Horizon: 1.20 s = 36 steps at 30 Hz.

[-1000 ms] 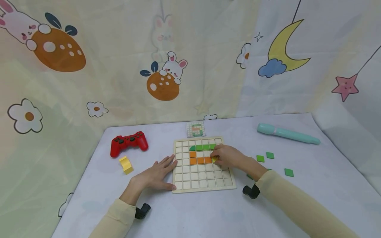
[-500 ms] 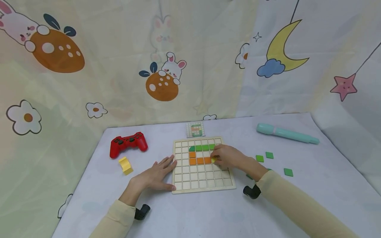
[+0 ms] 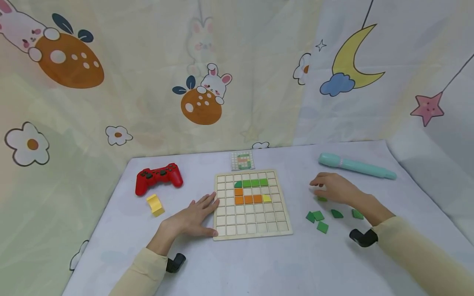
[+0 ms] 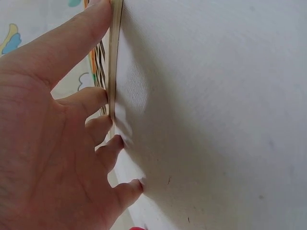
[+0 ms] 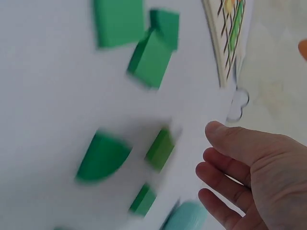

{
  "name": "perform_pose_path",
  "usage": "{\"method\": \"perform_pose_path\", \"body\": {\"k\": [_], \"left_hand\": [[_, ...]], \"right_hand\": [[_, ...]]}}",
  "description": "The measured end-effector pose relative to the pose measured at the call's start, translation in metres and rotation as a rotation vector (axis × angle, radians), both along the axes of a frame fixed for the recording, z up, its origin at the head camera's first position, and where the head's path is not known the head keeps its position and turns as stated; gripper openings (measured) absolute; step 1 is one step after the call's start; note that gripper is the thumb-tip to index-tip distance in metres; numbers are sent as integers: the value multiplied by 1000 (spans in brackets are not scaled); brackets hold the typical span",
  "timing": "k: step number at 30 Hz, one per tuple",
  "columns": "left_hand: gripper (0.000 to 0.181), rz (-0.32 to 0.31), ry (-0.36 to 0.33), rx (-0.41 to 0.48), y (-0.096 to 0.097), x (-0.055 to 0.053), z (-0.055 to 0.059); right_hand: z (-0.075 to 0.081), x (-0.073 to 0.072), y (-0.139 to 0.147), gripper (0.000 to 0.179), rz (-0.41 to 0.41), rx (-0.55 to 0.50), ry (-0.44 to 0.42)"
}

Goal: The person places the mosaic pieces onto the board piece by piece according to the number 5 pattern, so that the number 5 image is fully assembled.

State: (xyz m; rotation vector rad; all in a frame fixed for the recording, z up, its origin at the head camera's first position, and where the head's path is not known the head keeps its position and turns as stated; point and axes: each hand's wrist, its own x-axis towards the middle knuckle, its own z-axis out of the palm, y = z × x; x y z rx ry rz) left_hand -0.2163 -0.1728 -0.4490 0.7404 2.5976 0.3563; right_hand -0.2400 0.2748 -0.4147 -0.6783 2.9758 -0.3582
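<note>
A wooden grid board (image 3: 255,229) lies on the table, bearing a row of green tiles (image 3: 254,183), several orange tiles (image 3: 249,200) and a yellow tile (image 3: 266,198). Along its left edge my left hand (image 3: 194,218) rests with spread fingers; the left wrist view shows the thumb and fingertips at the board's side (image 4: 114,57). Right of the board, my right hand (image 3: 335,188) hovers above a light green tile (image 5: 160,149), holding nothing, its fingers loosely bent. Nearer me lie loose green tiles (image 3: 322,227), among them a rounded one (image 5: 103,155).
A small pattern card (image 3: 242,160) lies behind the board. At the left are a red game controller (image 3: 159,178) and a yellow block (image 3: 155,205). A turquoise pen-shaped object (image 3: 357,165) lies at the back right. A printed cloth hangs behind the table.
My right hand has left the yellow tile lying in the grid at the end of the orange row and moved right, over the loose green tiles. The left hand stays at the board's edge.
</note>
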Motion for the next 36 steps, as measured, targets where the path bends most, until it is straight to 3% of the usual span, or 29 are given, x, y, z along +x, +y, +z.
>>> {"method": "perform_pose_path", "body": {"k": [6, 13, 25, 36], "left_hand": [[93, 10, 4, 4, -3, 1, -1], [94, 10, 4, 6, -3, 1, -2], [94, 8, -3, -10, -1, 0, -3], [95, 2, -5, -3, 0, -1, -1]], "right_hand": [[0, 7, 42, 29, -76, 15, 8], [-7, 10, 63, 31, -147, 20, -34], [-24, 8, 60, 33, -109, -19, -28], [-28, 9, 57, 28, -97, 13, 13]]}}
